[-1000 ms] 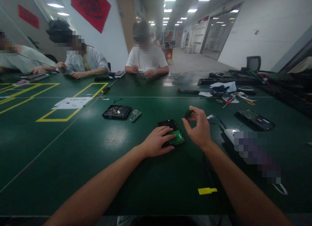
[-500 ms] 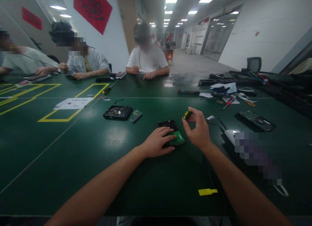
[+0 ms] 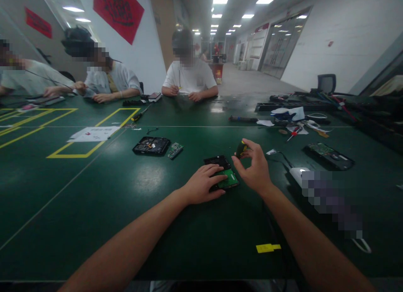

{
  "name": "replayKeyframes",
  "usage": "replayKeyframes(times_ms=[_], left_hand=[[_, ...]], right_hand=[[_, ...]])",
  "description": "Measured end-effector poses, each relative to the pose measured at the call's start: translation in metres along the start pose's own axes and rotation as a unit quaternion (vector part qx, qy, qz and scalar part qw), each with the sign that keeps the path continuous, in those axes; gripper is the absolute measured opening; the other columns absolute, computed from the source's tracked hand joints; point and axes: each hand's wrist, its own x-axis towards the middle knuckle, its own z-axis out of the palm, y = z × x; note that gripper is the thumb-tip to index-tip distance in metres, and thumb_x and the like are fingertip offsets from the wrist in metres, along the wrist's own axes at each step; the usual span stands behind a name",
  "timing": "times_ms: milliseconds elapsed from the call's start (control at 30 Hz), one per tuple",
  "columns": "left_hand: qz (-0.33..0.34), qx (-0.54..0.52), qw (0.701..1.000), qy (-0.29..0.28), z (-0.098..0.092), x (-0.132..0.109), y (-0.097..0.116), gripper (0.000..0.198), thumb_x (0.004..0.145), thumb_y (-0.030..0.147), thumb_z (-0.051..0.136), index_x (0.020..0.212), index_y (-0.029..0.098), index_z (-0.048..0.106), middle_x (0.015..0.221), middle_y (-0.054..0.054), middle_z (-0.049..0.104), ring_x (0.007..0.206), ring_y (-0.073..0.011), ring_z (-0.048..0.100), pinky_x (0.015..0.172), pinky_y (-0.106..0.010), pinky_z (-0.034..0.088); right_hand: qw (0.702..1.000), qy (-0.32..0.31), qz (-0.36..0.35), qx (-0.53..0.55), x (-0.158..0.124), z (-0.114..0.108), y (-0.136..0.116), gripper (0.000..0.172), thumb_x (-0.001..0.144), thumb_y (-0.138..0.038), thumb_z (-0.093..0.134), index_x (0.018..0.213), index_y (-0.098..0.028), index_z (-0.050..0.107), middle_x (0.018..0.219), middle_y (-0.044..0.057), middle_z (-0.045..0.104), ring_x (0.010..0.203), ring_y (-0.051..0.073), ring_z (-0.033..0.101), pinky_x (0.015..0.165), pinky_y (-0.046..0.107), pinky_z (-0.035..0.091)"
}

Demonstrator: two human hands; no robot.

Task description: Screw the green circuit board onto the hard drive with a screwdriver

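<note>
My left hand (image 3: 204, 183) spreads over a black hard drive (image 3: 217, 161) and holds it against the table, fingers across its top and thumb along its near side. On the drive's near half a green circuit board (image 3: 232, 179) shows, partly under the fingertips. Just right of the drive, my right hand (image 3: 255, 166) is closed in a pinch on the black and yellow handle of a screwdriver (image 3: 241, 149). The handle stands nearly upright. I cannot make out the screwdriver's shaft or where its tip rests.
Left of the hands lie an opened hard drive (image 3: 151, 145) and a loose circuit board (image 3: 175, 150). Another drive (image 3: 329, 155) and a white device with a strap (image 3: 297, 174) are at right. Another screwdriver (image 3: 137, 116) lies farther off. Several people sit across the green table (image 3: 103, 208).
The screwdriver handle has turned in my right fingers, and my right thumb has shifted slightly left. My left hand and the hard drive have stayed in place.
</note>
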Motion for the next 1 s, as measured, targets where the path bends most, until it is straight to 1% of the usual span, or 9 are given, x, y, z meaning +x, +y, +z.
replayKeyframes(times_ms=[133,233,333,433,567,667,767,1000], left_hand=[[0.002,-0.001,1.0,0.002,-0.0004,-0.0001,0.0003,0.054,0.097,0.051,0.07,0.144,0.025,0.064,0.155,-0.015,0.055,0.146,-0.0366,0.049,0.119,-0.059,0.043],[0.003,0.003,1.0,-0.001,-0.0014,0.0005,0.0014,0.053,0.098,0.051,0.069,0.143,0.024,0.064,0.155,-0.015,0.055,0.146,-0.0361,0.05,0.119,-0.058,0.043],[0.003,0.005,1.0,-0.002,-0.0017,0.0008,0.0018,0.053,0.098,0.05,0.07,0.143,0.022,0.065,0.155,-0.016,0.055,0.146,-0.036,0.05,0.119,-0.057,0.043],[0.003,0.005,1.0,-0.005,-0.001,0.0006,0.001,0.054,0.098,0.052,0.07,0.143,0.023,0.065,0.155,-0.016,0.055,0.146,-0.036,0.05,0.119,-0.057,0.043],[0.001,-0.002,1.0,0.002,-0.0003,0.0005,0.0005,0.054,0.097,0.052,0.07,0.143,0.024,0.064,0.155,-0.015,0.055,0.146,-0.0359,0.05,0.119,-0.058,0.043],[-0.002,-0.003,1.0,0.001,-0.0004,0.0007,0.0009,0.054,0.097,0.051,0.07,0.143,0.024,0.064,0.155,-0.015,0.055,0.146,-0.0361,0.049,0.12,-0.058,0.042],[-0.002,0.0,1.0,-0.005,-0.0005,0.0007,0.0011,0.053,0.098,0.052,0.069,0.143,0.024,0.065,0.155,-0.015,0.056,0.146,-0.0359,0.049,0.119,-0.058,0.043],[-0.004,-0.001,1.0,-0.002,-0.0003,0.0001,0.0004,0.053,0.098,0.052,0.07,0.143,0.024,0.065,0.154,-0.015,0.056,0.146,-0.0357,0.049,0.119,-0.057,0.043]], right_hand=[[0.999,0.022,-0.005,-0.022,0.0016,-0.0017,0.0015,0.056,0.093,-0.03,0.075,0.144,-0.03,0.05,0.122,0.009,0.061,0.086,0.023,0.068,0.079,0.047,0.065],[1.0,0.014,0.008,-0.009,0.0015,-0.0019,-0.0005,0.054,0.096,-0.027,0.07,0.145,-0.03,0.049,0.123,0.009,0.062,0.082,0.02,0.069,0.08,0.045,0.064],[1.0,0.0,0.014,0.008,0.0006,-0.0007,-0.0025,0.057,0.096,-0.025,0.068,0.149,-0.03,0.046,0.127,0.01,0.062,0.084,0.021,0.07,0.081,0.045,0.065],[1.0,0.002,0.006,0.005,0.0007,-0.0005,-0.002,0.061,0.094,-0.025,0.071,0.149,-0.03,0.046,0.127,0.011,0.06,0.089,0.022,0.069,0.081,0.045,0.065],[1.0,0.01,0.0,-0.013,0.003,-0.0028,-0.0011,0.059,0.093,-0.025,0.072,0.147,-0.032,0.049,0.123,0.009,0.058,0.09,0.023,0.067,0.079,0.046,0.065],[1.0,-0.005,0.008,-0.004,0.0034,-0.0034,-0.0026,0.061,0.094,-0.023,0.069,0.15,-0.033,0.047,0.124,0.009,0.058,0.087,0.022,0.067,0.083,0.048,0.065],[1.0,-0.017,0.009,0.008,0.0017,-0.0019,-0.0041,0.063,0.095,-0.023,0.067,0.153,-0.032,0.043,0.129,0.011,0.058,0.09,0.023,0.069,0.086,0.049,0.065],[0.999,-0.001,0.023,0.037,-0.0013,0.0033,0.0015,0.065,0.091,-0.031,0.076,0.149,-0.029,0.045,0.132,0.012,0.057,0.097,0.025,0.069,0.083,0.048,0.066]])
